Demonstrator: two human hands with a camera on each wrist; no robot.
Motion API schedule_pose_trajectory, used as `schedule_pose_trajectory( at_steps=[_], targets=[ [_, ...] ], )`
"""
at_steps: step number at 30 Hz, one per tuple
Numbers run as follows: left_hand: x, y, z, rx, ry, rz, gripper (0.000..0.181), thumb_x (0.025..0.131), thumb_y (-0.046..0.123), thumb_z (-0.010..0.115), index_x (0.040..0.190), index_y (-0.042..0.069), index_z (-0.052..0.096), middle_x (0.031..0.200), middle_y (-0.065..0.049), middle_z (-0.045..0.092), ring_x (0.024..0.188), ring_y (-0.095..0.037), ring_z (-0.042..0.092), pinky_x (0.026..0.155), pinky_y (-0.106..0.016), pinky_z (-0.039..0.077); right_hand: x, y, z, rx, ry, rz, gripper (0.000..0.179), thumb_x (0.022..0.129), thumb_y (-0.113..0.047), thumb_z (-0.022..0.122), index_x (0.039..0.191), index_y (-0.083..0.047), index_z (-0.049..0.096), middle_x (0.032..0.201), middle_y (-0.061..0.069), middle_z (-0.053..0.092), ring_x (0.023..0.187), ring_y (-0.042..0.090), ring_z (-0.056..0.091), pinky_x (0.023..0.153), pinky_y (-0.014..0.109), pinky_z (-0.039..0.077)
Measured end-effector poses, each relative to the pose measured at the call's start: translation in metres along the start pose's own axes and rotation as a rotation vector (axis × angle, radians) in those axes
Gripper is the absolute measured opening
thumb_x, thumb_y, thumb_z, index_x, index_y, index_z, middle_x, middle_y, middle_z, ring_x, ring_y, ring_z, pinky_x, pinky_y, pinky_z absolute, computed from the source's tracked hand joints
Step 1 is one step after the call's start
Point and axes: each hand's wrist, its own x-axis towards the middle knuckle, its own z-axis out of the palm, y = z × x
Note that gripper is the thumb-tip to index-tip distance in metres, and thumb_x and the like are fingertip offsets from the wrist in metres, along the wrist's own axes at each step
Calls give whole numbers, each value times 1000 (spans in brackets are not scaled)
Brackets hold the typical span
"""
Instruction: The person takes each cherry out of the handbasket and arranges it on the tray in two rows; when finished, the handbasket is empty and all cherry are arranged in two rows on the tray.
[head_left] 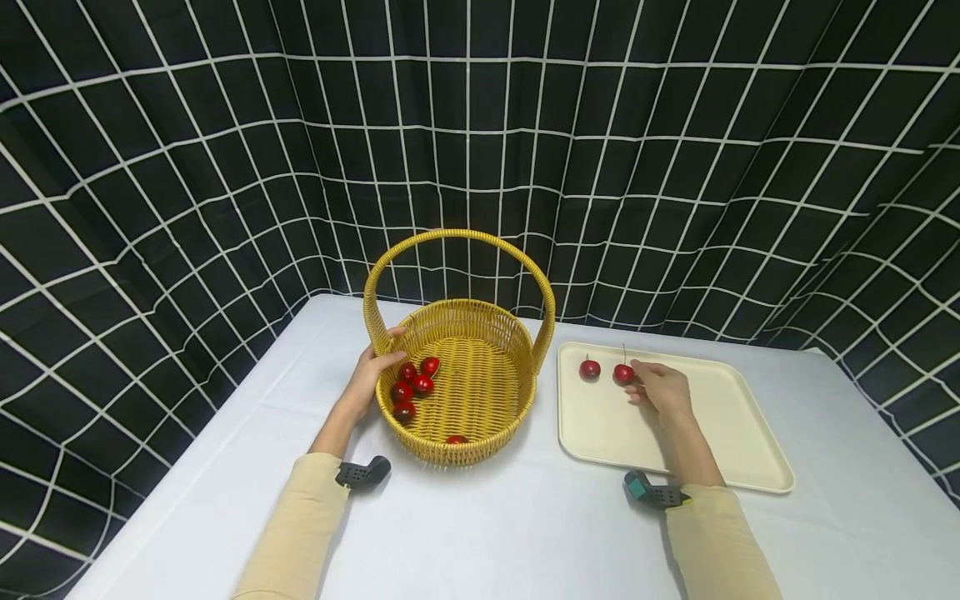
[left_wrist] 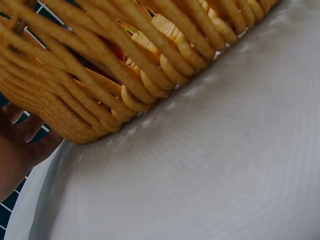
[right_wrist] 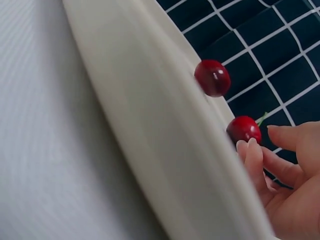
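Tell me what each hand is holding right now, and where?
Left hand grips the basket by its near-left rim. Right hand has its fingers at a cherry on the tray; an actual hold can't be told.

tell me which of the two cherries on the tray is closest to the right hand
The cherry nearer the tray's middle; the right hand's fingertips are right at it. The other cherry lies apart, toward the basket.

You are working in a staged recording setup, not a home: a black cloth with a white grid [head_left: 675,167] hangs on all sides behind the table [head_left: 487,525], the table wears a plain white cover, and small cameras [head_left: 363,472] sit strapped at your wrists
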Motion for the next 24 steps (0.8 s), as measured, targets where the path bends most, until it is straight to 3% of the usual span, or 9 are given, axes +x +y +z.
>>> schedule_pose_trajectory(
  at_steps=[9, 15, 19, 24],
  targets=[
    [0, 1, 1, 3, 8, -6, 51, 94, 12, 48, 144, 9, 37, 148, -15, 33, 136, -30, 29, 113, -44, 15, 2, -1, -9, 117, -31, 41, 56, 98, -24, 54, 138, 12, 37, 77, -2, 61, 58, 2, 62, 60, 18, 53],
    [3, 0, 4, -4, 14, -7, 50, 94, 12, 48, 143, 9, 38, 148, -14, 34, 135, -29, 30, 112, -45, 15, 1, -5, -19, 131, 1, 89, 63, 97, -34, 54, 141, 7, 36, 78, -3, 60, 58, 2, 60, 58, 16, 52],
    [4, 0, 5, -5, -1, -14, 50, 95, 12, 48, 144, 8, 38, 148, -14, 34, 136, -29, 29, 113, -44, 15, -3, -9, -23, 153, 21, 80, 64, 96, -39, 54, 141, 4, 39, 82, -3, 59, 61, 1, 60, 58, 15, 51],
    [0, 1, 1, -4, 5, -11, 50, 96, 12, 47, 144, 7, 36, 149, -15, 32, 136, -29, 28, 113, -44, 14, -8, -16, -23, 221, -11, 27, 64, 95, -43, 53, 139, 2, 41, 92, -2, 58, 71, 2, 63, 65, 15, 52]
  ],
)
